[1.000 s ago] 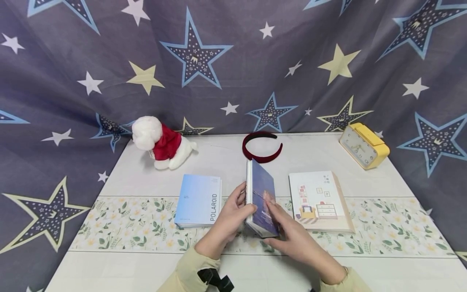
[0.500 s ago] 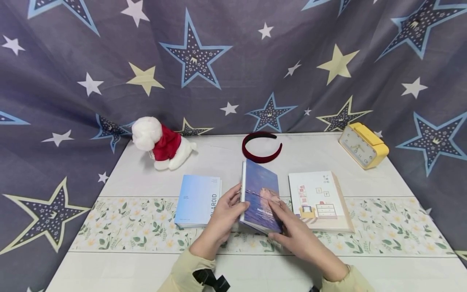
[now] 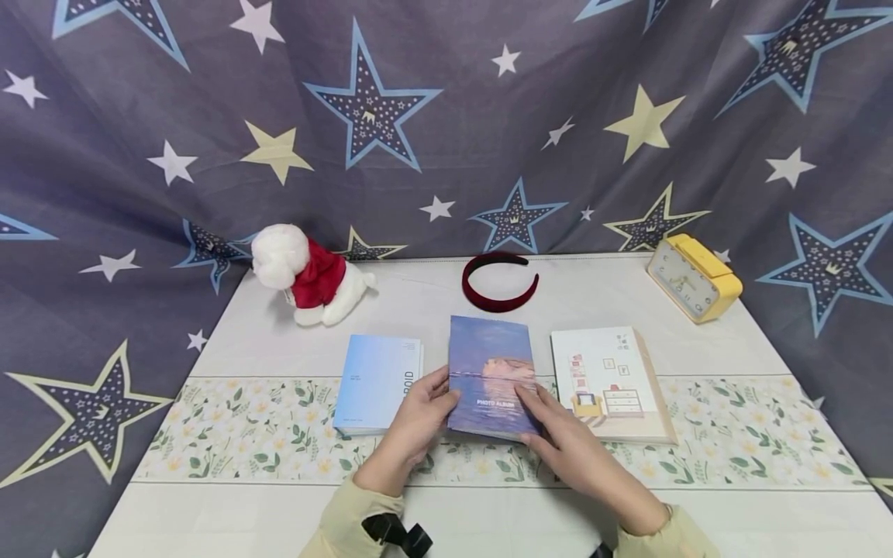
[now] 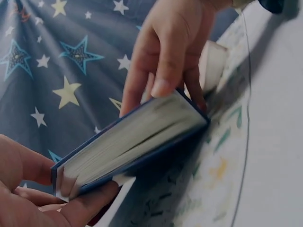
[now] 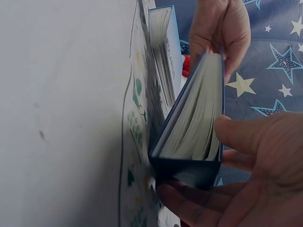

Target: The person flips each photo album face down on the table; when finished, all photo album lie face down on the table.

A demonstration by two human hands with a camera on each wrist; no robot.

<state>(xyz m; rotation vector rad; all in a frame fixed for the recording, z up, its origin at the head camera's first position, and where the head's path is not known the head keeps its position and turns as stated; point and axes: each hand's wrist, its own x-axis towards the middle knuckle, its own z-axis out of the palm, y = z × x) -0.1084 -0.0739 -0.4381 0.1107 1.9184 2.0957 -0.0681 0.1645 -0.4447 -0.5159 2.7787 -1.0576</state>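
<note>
Both hands hold a blue-purple photo album (image 3: 491, 376), its cover facing up with a pink cloud, a sea scene and the words PHOTO ALBUM. My left hand (image 3: 421, 411) grips its left edge, and in the left wrist view that hand (image 4: 33, 198) has fingers under the album and its thumb at the pages. On the other side my right hand (image 3: 568, 438) grips the lower right edge, fingers on the cover. The right wrist view shows the right hand (image 5: 251, 165) around the dark spine, thumb on one cover and fingers beneath. The album is raised over the table, its thick pages closed together.
A light-blue POLAROID album (image 3: 377, 384) lies to the left, and a white album with a drawn room (image 3: 607, 380) to the right. Behind are a white plush dog (image 3: 307, 275) in red, a dark red headband (image 3: 498, 302) and a yellow alarm clock (image 3: 694, 279). A starry curtain (image 3: 446, 139) hangs behind the table.
The album has turned from nearly edge-on to cover-up, its left side lowering and moving left. My left hand has shifted slightly left with it; both hands keep their hold.
</note>
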